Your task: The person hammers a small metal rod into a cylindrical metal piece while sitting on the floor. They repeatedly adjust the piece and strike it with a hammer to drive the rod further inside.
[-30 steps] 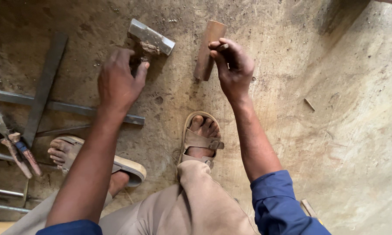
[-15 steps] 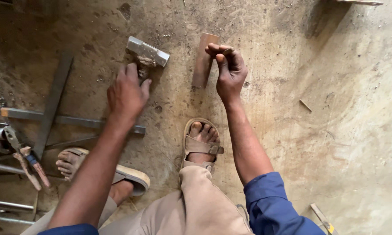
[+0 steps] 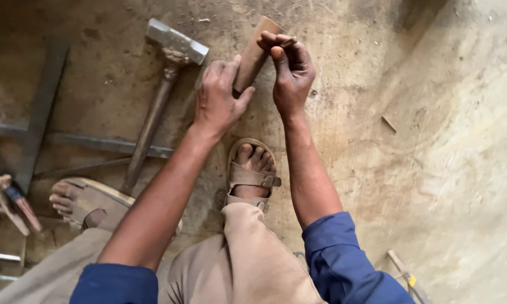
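Note:
My left hand point(image 3: 219, 100) grips the lower end of a short brown wooden block point(image 3: 257, 45) that rests tilted on the dirt floor. At the block's upper end, my right hand point(image 3: 290, 70) pinches a small thin nail-like piece point(image 3: 288, 41) between thumb and fingertips. A sledge hammer point(image 3: 176, 40) with a grey steel head and long handle lies on the floor just left of my left hand, untouched.
Dark metal bars point(image 3: 42, 107) lie crossed at the left, with red-handled pliers point(image 3: 18, 204) near the left edge. My sandalled feet point(image 3: 249, 174) stand below the hands. A thin stick point(image 3: 404, 272) lies at the bottom right.
My left hand has let go of the hammer, which now lies on the floor, and moved right onto the wooden block. The right hand stays pinched at the block's top.

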